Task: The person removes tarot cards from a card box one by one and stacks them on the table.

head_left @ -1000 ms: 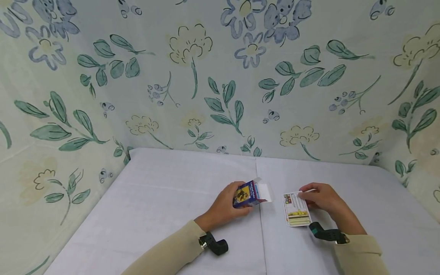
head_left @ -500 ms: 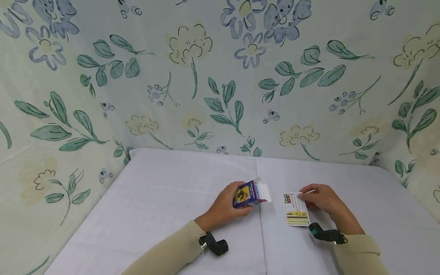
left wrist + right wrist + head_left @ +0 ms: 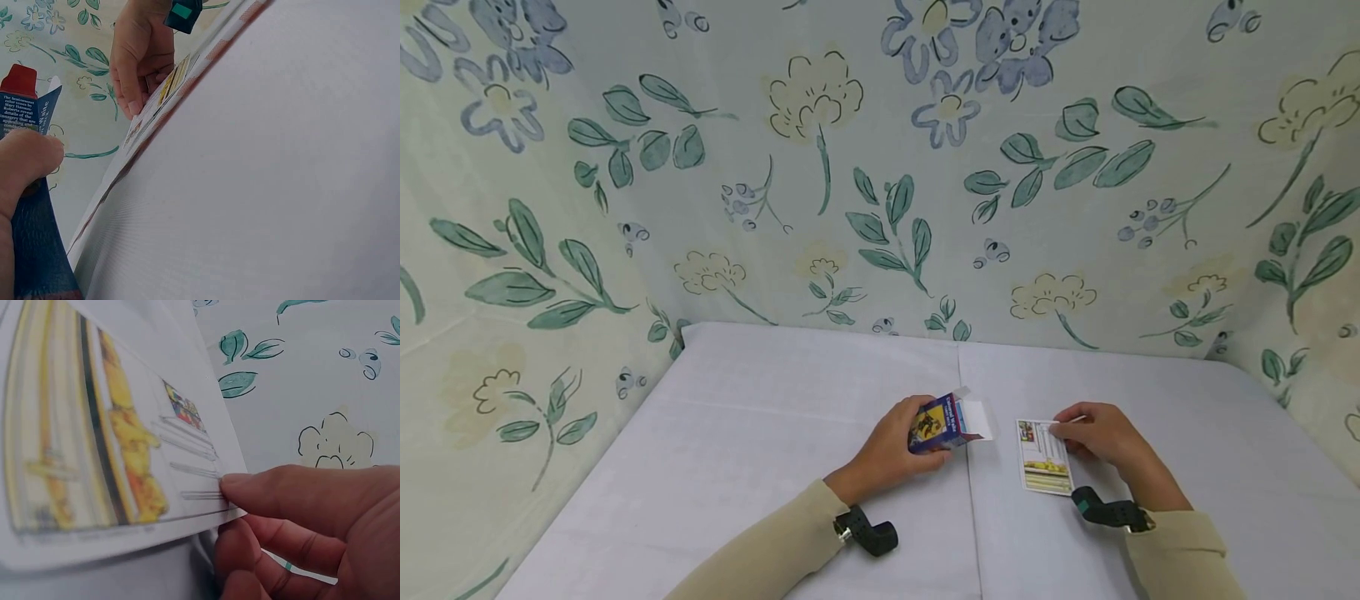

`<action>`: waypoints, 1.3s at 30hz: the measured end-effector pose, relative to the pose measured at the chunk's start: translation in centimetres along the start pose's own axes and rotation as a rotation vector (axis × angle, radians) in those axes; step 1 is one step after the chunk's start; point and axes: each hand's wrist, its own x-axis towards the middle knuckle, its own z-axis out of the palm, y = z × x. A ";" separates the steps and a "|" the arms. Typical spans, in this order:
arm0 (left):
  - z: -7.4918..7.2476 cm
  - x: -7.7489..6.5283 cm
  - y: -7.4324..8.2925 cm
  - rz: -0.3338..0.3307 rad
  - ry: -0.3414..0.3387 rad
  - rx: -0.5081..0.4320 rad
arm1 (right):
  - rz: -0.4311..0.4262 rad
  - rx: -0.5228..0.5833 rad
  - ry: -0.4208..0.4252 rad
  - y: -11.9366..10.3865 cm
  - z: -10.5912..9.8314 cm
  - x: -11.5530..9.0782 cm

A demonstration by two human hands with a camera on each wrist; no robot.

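In the head view my left hand [image 3: 891,442] grips a small blue tarot card box [image 3: 932,423]. A white flap [image 3: 976,419] stands out from the box's right end, which is open. To its right, my right hand [image 3: 1101,433] pinches the upper right edge of a printed card [image 3: 1045,457], thumb on top and fingers beneath. Up close in the right wrist view, the card [image 3: 137,444] carries a yellow picture and lines of print. How many cards lie under it cannot be told. The left wrist view has the box [image 3: 37,244] under my left thumb, with a red flap [image 3: 20,81].
A white cloth [image 3: 737,400] covers the table. Behind it hangs a flower-patterned curtain [image 3: 880,167], which also runs along both sides. Black wrist cameras sit on the left wrist [image 3: 868,532] and the right wrist [image 3: 1108,508].
The card in my right hand has shifted slightly left, and the edges of cards that showed below it are no longer seen. My left hand and the box have stayed in place.
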 end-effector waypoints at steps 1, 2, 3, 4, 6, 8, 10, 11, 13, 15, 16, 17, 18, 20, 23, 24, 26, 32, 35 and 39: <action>0.0 0.0 0.0 -0.001 0.000 0.003 | 0.001 -0.001 0.002 0.0 0.0 0.0; 0.0 0.0 0.1 -0.003 0.000 0.003 | 0.002 -0.002 0.002 0.0 0.0 0.0; 0.0 0.0 0.1 -0.003 0.000 0.004 | 0.003 -0.003 0.003 0.0 0.0 0.0; 0.0 0.1 0.1 -0.004 0.000 0.004 | 0.004 -0.004 0.003 0.0 0.0 0.0; 0.0 0.1 0.1 -0.005 -0.001 0.005 | 0.006 -0.006 0.003 0.0 0.1 0.0; 0.0 0.1 0.0 -0.004 -0.002 0.006 | 0.010 -0.009 0.003 0.0 0.1 0.1; 0.0 0.0 0.0 -0.003 -0.003 0.010 | 0.012 -0.014 0.003 0.1 0.1 0.1; 0.0 0.0 0.0 -0.003 -0.004 0.012 | 0.012 -0.015 0.002 0.1 0.1 0.1; 0.0 0.0 0.0 -0.006 -0.005 0.011 | 0.012 -0.016 0.000 0.1 0.1 0.1; 0.0 0.0 0.0 -0.011 -0.007 0.009 | 0.010 -0.016 -0.002 0.2 0.1 0.2; 0.0 0.0 0.0 -0.013 -0.009 0.008 | 0.009 -0.015 -0.003 0.2 0.2 0.2; 0.0 0.0 0.0 -0.014 -0.009 0.006 | 0.009 -0.016 -0.004 0.2 0.2 0.2; 0.0 0.0 0.0 -0.014 -0.009 0.005 | 0.009 -0.018 -0.004 0.2 0.2 0.2; 0.0 0.0 0.1 -0.013 -0.009 0.006 | 0.009 -0.020 -0.004 0.2 0.2 0.2; 0.0 0.0 0.1 -0.012 -0.010 0.007 | 0.008 -0.023 -0.003 0.3 0.2 0.3; 0.0 0.0 0.1 -0.014 -0.011 0.007 | 0.007 -0.024 -0.002 0.3 0.2 0.3; 0.0 0.0 0.2 -0.015 -0.013 0.005 | 0.003 -0.024 -0.003 0.2 0.2 0.3; 0.0 0.0 0.2 -0.011 -0.010 0.010 | 0.003 -0.034 -0.004 0.1 0.2 0.2; 0.0 0.0 0.3 -0.018 -0.014 0.006 | 0.009 -0.043 -0.002 -0.1 0.2 0.2; -0.1 0.0 0.3 -0.021 -0.017 0.003 | 0.010 -0.058 0.005 -0.2 0.3 0.2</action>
